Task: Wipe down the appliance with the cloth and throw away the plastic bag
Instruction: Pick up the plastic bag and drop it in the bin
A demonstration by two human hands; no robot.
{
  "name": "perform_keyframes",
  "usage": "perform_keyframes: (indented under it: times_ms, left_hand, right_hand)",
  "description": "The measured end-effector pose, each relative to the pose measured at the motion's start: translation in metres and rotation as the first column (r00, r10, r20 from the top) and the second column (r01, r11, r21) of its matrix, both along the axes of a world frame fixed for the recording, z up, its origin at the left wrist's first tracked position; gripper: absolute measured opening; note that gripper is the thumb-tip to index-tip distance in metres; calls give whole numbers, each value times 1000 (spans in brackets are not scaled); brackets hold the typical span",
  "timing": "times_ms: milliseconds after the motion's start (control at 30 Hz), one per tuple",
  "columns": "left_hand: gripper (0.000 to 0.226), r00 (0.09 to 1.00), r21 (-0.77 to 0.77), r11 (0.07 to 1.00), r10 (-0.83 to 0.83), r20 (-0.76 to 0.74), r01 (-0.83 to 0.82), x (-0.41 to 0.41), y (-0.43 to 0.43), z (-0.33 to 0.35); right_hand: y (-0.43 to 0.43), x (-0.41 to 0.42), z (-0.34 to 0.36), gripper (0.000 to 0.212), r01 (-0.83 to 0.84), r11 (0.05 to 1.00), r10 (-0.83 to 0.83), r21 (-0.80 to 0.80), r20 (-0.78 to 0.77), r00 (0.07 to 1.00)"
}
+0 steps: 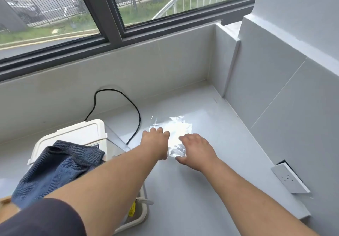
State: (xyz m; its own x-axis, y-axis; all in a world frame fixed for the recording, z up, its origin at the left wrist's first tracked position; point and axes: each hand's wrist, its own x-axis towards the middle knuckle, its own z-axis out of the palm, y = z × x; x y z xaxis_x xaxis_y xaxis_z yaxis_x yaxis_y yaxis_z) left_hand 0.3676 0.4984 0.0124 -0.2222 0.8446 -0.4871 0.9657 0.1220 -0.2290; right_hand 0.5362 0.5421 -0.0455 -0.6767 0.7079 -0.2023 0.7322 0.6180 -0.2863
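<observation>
A clear plastic bag (176, 128) lies flat on the grey counter (211, 190), right of the appliance. My left hand (156, 142) rests on the bag's left edge, fingers spread. My right hand (197, 150) lies palm down on its right, near part, fingers apart. Neither hand has lifted the bag. The white appliance (82, 135) stands at the left, with a dark blue cloth (55, 169) draped over its top. My left forearm crosses over the appliance and hides its right side.
A black power cord (136, 114) loops from the appliance along the back wall. A white wall socket (289, 179) sits on the right wall, low down. A window runs above the tiled back ledge. A yellow tag (132, 209) hangs at the appliance's front.
</observation>
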Motion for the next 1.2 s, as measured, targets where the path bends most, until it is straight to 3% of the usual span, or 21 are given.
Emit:
perform_keyframes:
  times_ms: [200,400,533,700,900,1200]
  left_hand:
    - [75,1000,0,1000,-1,-4,1,0,-1,-5]
    - [77,1000,-3,1000,3,5,-3,-3,-1,-10]
    - [78,1000,12,1000,6,29,-7,-3,1,-9]
    - [71,998,34,999,-16,63,13,3,1,-2]
    - [19,992,224,969,-119,36,108,15,3,25]
    - [19,948,411,911,-105,300,-29,24,5,67]
  right_hand:
    - [-10,-12,-14,80,-58,998,57,1,113,992]
    - [-15,-19,-23,26,-41,997,34,58,105,994]
    - [-13,-19,-13,18,7,997,-9,72,33,999]
    - [-9,-10,14,23,77,992,-65,105,-114,991]
    - [-4,18,50,24,194,976,-163,100,-259,952]
    - [-3,63,106,17,370,929,-351,-28,-389,852]
